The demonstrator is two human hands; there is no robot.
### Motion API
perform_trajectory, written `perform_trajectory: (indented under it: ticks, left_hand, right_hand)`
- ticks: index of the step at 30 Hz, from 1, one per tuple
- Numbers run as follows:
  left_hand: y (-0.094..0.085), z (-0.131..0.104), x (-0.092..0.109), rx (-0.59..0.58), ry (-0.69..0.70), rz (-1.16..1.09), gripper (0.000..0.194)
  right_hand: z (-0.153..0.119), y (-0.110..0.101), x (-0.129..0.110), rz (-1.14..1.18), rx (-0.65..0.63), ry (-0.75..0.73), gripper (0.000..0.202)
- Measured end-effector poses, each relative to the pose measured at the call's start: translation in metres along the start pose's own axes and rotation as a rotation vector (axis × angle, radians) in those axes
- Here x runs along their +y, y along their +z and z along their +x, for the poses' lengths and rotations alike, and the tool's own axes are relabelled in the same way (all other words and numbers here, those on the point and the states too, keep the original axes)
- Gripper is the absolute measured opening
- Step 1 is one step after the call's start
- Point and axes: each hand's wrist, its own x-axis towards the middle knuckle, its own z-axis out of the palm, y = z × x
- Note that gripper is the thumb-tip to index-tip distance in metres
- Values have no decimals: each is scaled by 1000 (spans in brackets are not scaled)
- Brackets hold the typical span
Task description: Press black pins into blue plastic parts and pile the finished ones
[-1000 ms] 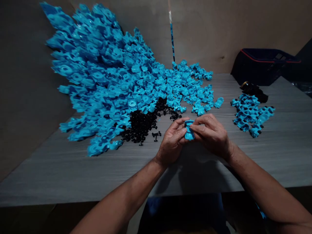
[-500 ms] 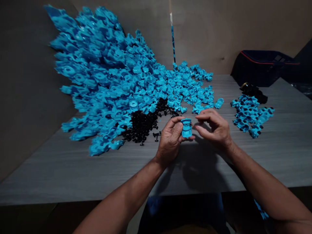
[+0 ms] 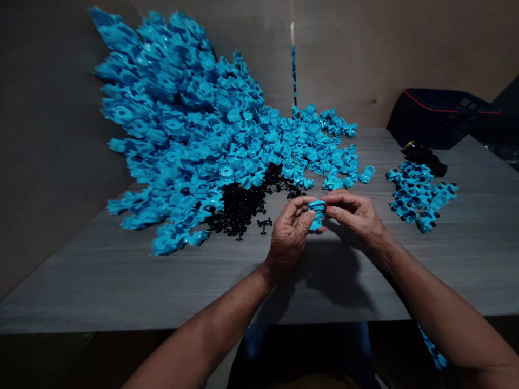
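A small blue toy car body (image 3: 316,215) is held over the table in front of me. My left hand (image 3: 291,229) is closed around its left side, thumb on top. At its right edge, the thumb and forefinger of my right hand (image 3: 354,216) pinch it. A dark bit shows across the upper part of the car, partly covered by my fingers. Just to the left lie black wheel axles (image 3: 243,205) in a loose heap, a few of them apart from it. Finished-looking blue cars with black wheels (image 3: 417,194) are grouped at the right.
A tall pile of blue car bodies (image 3: 182,119) leans against the wall at the back left. One blue body (image 3: 367,174) lies on its own. A dark bin with a red rim (image 3: 438,119) and a black object (image 3: 424,156) stand at the back right.
My right hand has come in from beside the toy car to grip its right edge. The car has tilted and shifted slightly right with my left hand. The view has moved slightly.
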Motion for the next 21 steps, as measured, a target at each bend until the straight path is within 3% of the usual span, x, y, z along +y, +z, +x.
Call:
perform_trajectory:
  ticks: [7,16,21]
  left_hand:
    - [1,-1,0,33,-1,38,38]
    - [-2,0,-4,46,-32,31,40]
    - [-5,-1,-5,33,-46,33,37]
  right_hand:
    - [-1,5,9,-56,35,-82,21]
    - [-1,8,14,57,17,61,32]
    - [-3,9,12,44,28,35,30]
